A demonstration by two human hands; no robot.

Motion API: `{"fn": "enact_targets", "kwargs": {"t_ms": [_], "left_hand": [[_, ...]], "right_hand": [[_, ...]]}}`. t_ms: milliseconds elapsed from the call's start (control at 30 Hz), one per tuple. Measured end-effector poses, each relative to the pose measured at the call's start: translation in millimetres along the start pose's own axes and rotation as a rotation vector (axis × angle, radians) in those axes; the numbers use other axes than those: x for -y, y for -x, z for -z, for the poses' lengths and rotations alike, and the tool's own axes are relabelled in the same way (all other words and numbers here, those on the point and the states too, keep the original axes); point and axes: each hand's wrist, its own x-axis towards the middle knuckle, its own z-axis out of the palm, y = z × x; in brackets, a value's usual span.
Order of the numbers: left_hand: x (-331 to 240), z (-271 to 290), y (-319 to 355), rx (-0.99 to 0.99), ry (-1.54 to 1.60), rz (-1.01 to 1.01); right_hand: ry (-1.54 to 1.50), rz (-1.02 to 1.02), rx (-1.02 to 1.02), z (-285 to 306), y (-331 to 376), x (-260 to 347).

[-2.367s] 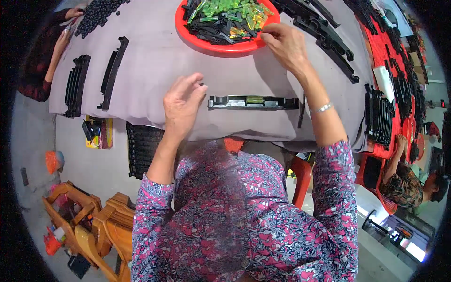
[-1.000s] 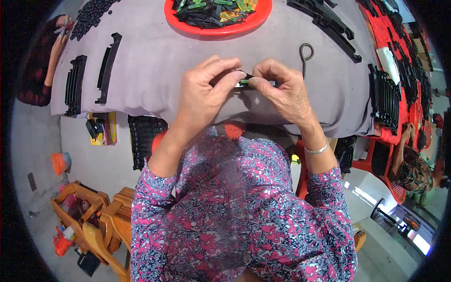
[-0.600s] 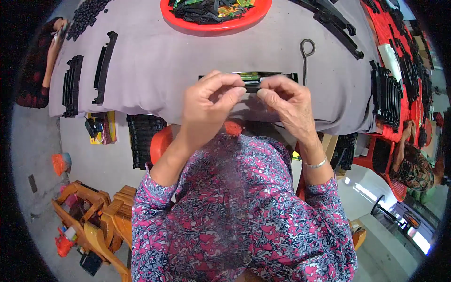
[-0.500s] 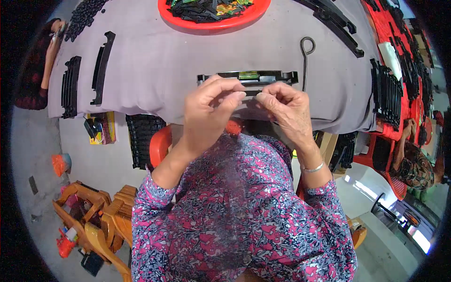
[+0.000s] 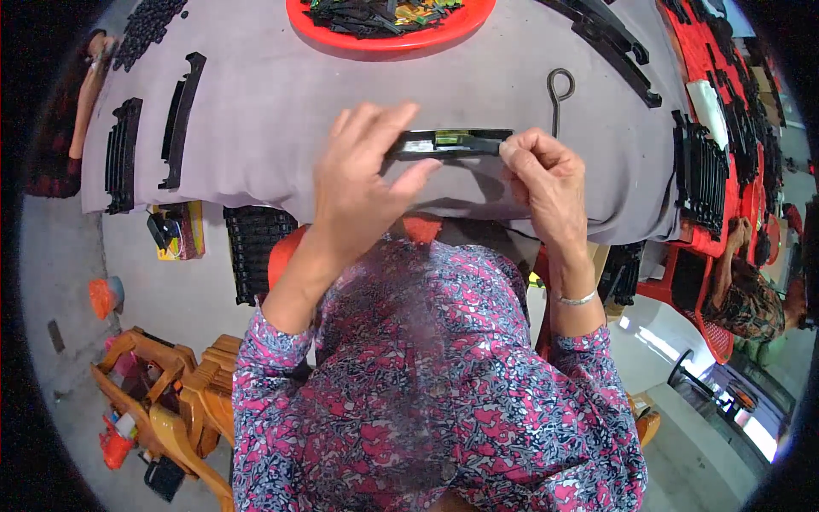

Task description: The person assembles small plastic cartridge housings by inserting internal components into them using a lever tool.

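Observation:
A long black plastic frame [image 5: 418, 154] with a yellow-green insert [image 5: 452, 136] in its middle lies near the table's front edge. My left hand [image 5: 358, 175] is open over the frame's left end, fingers spread and thumb apart, and hides that end. At the right end, my right hand [image 5: 546, 171] is closed, thumb and fingertips pinching a small black strip [image 5: 486, 146] whose free end lies over the frame. The fingers partly cover the strip and the frame's right end.
Beyond the frame stands a red tray [image 5: 392, 49] of black and coloured pieces. A looped metal rod [image 5: 555, 102] lies to the right. Black frames [image 5: 124, 158] are at the left, with more frames [image 5: 699, 171] at the right. Another person's arm [image 5: 725, 256] shows far right.
My left hand has let go of the black strip, opened and moved up and left to the frame. The right hand has shifted slightly right with the strip, which now lies over the frame.

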Motion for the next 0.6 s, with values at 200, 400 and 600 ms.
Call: {"fn": "enact_targets", "kwargs": {"t_ms": [200,400,600], "left_hand": [[23.5,-9.8,-10.5,0.189,-0.252,-0.154],[27.9,-18.0,-7.6,0.224,-0.159,-0.11],[29.0,-21.1,-7.0,0.194,-0.115,-0.102]], "right_hand": [[0.215,-0.001,-0.017,-4.7,-23.7,-4.7],[0.403,0.039,0.046,-6.6,-34.2,-9.0],[0.512,0.108,0.025,-9.4,-39.4,-7.9]]}}
